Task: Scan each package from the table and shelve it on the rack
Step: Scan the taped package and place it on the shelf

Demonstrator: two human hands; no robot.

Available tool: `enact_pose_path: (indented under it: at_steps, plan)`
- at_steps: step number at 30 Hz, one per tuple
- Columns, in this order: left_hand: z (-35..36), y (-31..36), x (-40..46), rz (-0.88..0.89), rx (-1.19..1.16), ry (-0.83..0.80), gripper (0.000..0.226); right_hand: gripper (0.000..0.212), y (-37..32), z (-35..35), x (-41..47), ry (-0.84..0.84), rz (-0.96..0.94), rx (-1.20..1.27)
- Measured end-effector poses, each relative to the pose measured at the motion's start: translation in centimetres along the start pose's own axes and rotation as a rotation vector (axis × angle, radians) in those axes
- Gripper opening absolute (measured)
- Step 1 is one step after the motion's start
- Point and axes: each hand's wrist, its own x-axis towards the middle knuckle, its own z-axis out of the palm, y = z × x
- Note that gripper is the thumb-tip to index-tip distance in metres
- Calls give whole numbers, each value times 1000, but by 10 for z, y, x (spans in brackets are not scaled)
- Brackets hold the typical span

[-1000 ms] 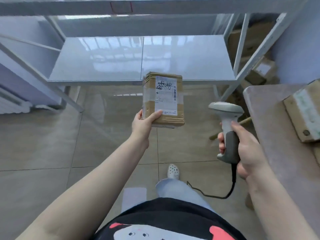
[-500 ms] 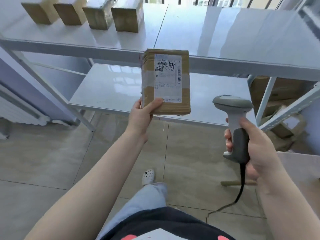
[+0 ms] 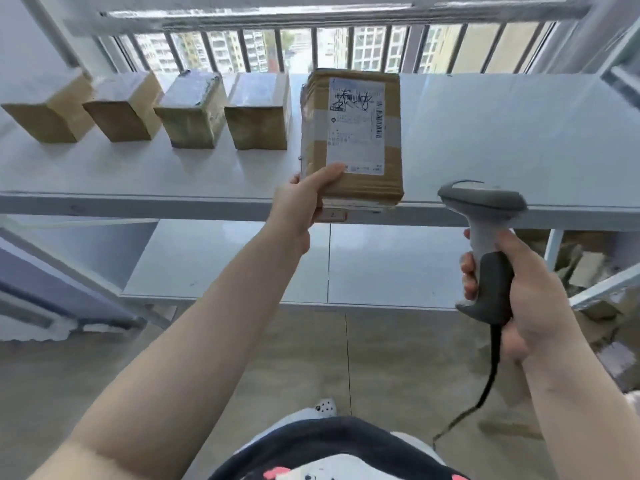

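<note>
Cardboard package (image 3: pixel 351 136), label toward us, gripped at its lower left corner by our left hand (image 3: pixel 304 199) and held up in front of the rack's upper shelf (image 3: pixel 502 140), not yet set down. Our right hand (image 3: pixel 519 299) is closed around the handheld barcode scanner (image 3: pixel 485 244), which hangs apart from the package. Four parcels (image 3: pixel 156 109) already stand in a row on that shelf, left of the package; the lower shelf (image 3: pixel 242 261) is bare. We judge shelving is under way; the table is out of view, so what remains is unknown.

A small parcel room: a white metal rack (image 3: pixel 485 140) holds brown boxes (image 3: pixel 194 112) at ten o'clock, with a barred window (image 3: pixel 311 46) at twelve.
</note>
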Motion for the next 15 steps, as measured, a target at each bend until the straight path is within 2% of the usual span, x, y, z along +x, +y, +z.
enact_pose_path:
  at_steps: [8,15]
  plan:
    - [25,63,80,-74,102,-21,22,30,-17,24,36,43,-43,-15]
    - [37,77,118,-149,185,38,25,33,-26,25,67,25,-10,-41]
